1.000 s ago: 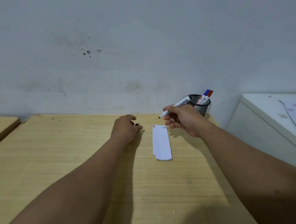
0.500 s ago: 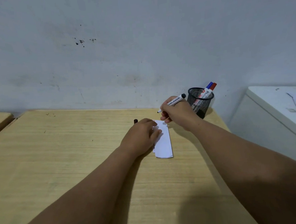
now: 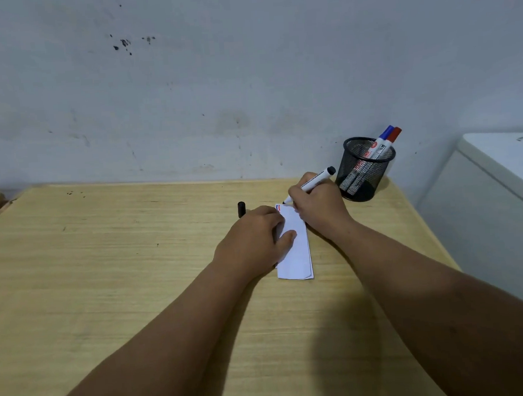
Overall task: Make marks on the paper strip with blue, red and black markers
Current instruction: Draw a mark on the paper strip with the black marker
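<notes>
Blue and red marks are showing at the far end of the paper strip (image 3: 297, 253); my left hand (image 3: 254, 244) is pressing it flat, my right hand (image 3: 319, 206) is pinching the black marker (image 3: 310, 184), adding the last.

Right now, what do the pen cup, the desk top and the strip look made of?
Pen cup: black wire mesh, probably metal; the markers show through its wall. Desk top: pale wood or wood-look laminate, matte, with straight grain lines; which one I cannot tell. Paper strip: thin white paper, apparently folded, with layered edges showing at its near end.
</notes>
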